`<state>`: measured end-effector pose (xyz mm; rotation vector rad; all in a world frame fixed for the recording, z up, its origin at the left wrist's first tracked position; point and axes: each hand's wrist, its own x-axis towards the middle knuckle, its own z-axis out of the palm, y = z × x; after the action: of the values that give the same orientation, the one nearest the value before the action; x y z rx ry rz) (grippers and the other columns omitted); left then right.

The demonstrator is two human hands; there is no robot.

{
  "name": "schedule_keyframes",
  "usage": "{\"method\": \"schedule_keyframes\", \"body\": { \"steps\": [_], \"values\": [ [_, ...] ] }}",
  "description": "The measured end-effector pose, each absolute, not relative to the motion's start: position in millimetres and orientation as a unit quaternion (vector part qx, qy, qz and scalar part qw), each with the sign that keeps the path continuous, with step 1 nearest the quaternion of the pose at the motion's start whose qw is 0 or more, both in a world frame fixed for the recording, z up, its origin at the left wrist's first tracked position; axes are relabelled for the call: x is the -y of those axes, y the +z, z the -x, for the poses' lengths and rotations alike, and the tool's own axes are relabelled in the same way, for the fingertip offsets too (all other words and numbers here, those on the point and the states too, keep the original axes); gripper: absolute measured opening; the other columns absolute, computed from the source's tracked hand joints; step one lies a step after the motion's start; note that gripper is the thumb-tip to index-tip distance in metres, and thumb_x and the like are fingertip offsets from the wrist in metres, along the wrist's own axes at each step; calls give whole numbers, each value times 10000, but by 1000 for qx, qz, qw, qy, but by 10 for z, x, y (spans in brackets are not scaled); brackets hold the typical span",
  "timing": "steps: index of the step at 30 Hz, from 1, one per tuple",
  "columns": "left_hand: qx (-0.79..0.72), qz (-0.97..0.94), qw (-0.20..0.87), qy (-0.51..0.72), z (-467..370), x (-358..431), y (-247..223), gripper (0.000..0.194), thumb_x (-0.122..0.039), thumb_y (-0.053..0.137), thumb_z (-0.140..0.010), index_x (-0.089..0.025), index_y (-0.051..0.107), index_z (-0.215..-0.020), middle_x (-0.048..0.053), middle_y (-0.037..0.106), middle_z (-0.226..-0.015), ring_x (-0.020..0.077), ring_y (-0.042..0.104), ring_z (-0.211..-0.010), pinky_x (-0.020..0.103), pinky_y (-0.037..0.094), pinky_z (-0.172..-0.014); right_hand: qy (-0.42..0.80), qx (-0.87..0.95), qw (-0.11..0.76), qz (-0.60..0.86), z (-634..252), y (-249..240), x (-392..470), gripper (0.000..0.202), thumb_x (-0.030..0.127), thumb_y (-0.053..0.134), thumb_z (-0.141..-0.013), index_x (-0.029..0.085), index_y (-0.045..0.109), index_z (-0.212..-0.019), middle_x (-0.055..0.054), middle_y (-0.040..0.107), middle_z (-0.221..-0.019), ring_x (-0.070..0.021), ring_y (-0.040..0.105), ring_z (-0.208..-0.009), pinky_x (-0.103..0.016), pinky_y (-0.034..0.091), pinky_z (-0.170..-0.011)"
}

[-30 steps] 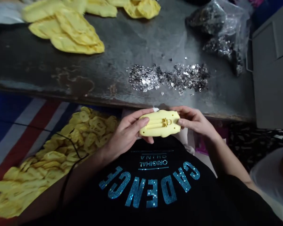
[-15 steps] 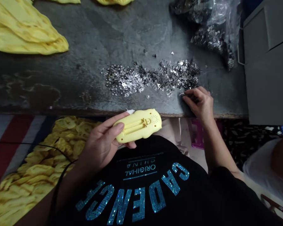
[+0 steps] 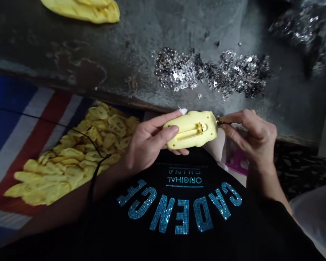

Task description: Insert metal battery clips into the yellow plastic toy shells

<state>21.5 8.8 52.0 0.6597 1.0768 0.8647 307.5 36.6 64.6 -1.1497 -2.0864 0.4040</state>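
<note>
My left hand (image 3: pixel 152 139) grips the left end of a yellow plastic shell (image 3: pixel 192 129), its thumb on top and its fingers beneath. The shell's long battery slot faces up, with a small piece at the slot's right end. A white wrap covers one of that hand's fingertips. My right hand (image 3: pixel 251 132) is at the shell's right end, thumb and forefinger pinching a small metal clip (image 3: pixel 219 122). Beyond the hands, a heap of small shiny metal clips (image 3: pixel 212 74) lies spread on the dark metal table (image 3: pixel 141 47).
Yellow shells (image 3: pixel 70 159) are piled on a striped cloth (image 3: pixel 40 141) at the left, crossed by a dark cable. A yellow bundle (image 3: pixel 89 11) lies on the table. A clear bag of clips (image 3: pixel 299 29) is at the upper right. A purple stool (image 3: pixel 237 161) stands below the edge.
My right hand has left the table by the heap and come to the shell's right end with a clip. The view has shifted, so table and heap appear elsewhere.
</note>
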Motion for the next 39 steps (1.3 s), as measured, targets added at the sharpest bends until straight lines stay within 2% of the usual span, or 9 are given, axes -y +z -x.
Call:
{"method": "schedule_keyframes", "body": {
  "steps": [9, 14, 18, 20, 22, 25, 31, 35, 39],
  "values": [
    [-403, -315, 722, 465, -235, 133, 542, 545, -348, 920, -990, -237, 805, -1511, 156, 777, -1576, 351, 896, -1120, 412, 815, -795, 132, 823, 359, 421, -2797, 786, -151, 167, 185, 827, -1035, 304, 851, -1149, -15, 846, -1002, -213, 786, -867, -391, 626, -807],
    [-415, -339, 709, 458, -216, 163, 555, 624, -376, 874, -1030, -188, 720, -1604, 179, 794, -1538, 288, 899, -1001, 369, 791, -801, 141, 819, 386, 401, -2743, 793, -138, 214, 114, 825, -1011, 283, 835, -1141, -12, 853, -1004, -210, 806, -892, -379, 644, -805],
    [-434, -411, 671, 439, -161, 105, 524, 604, -362, 901, -995, -202, 702, -1542, 70, 881, -1103, 151, 800, -672, 207, 643, -572, 157, 807, 424, 380, -2702, 749, -231, 194, 160, 808, -1033, 316, 808, -1148, 1, 847, -999, -239, 811, -935, -453, 668, -864],
    [-435, -431, 662, 432, -148, 63, 520, 491, -302, 945, -932, -207, 713, -1354, -18, 793, -844, 105, 698, -574, 168, 552, -512, 189, 796, 427, 385, -2668, 705, -260, 160, 181, 771, -1061, 320, 801, -1135, -19, 843, -1022, -257, 799, -977, -493, 662, -896],
    [-432, -407, 664, 456, -157, 26, 527, 416, -265, 965, -878, -217, 679, -1176, -52, 726, -784, 73, 614, -546, 151, 475, -487, 244, 775, 436, 387, -2630, 637, -244, 137, 195, 761, -1070, 312, 802, -1127, -29, 826, -1022, -242, 770, -946, -459, 643, -838],
    [-431, -328, 673, 503, -190, -20, 526, 402, -336, 977, -847, -220, 655, -1059, -51, 690, -808, 65, 555, -543, 159, 381, -439, 325, 722, 466, 395, -2587, 504, -150, 117, 215, 803, -1054, 290, 804, -1144, -9, 799, -1007, -188, 733, -888, -362, 597, -764],
    [-431, -355, 653, 511, -201, -106, 433, 402, -525, 950, -932, -190, 727, -931, -19, 712, -808, 92, 635, -674, 180, 515, -595, 390, 668, 502, 387, -2592, 463, -88, 163, 215, 839, -1044, 302, 818, -1180, 7, 828, -1059, -172, 782, -955, -335, 632, -866],
    [-395, -436, 690, 421, -173, -62, 471, 309, -480, 877, -1027, -189, 841, -1124, 21, 806, -955, 117, 719, -800, 180, 563, -676, 351, 733, 458, 360, -2610, 596, -157, 122, 237, 853, -1031, 302, 838, -1133, -2, 846, -1010, -209, 797, -929, -391, 655, -859],
    [-394, -388, 729, 403, -156, 25, 565, 396, -382, 846, -1048, -233, 841, -1415, 69, 865, -1309, 212, 817, -1142, 261, 677, -934, 309, 767, 445, 343, -2632, 642, -190, 143, 194, 834, -1029, 289, 839, -1136, -11, 863, -999, -218, 818, -919, -404, 684, -850]
  ]
}}
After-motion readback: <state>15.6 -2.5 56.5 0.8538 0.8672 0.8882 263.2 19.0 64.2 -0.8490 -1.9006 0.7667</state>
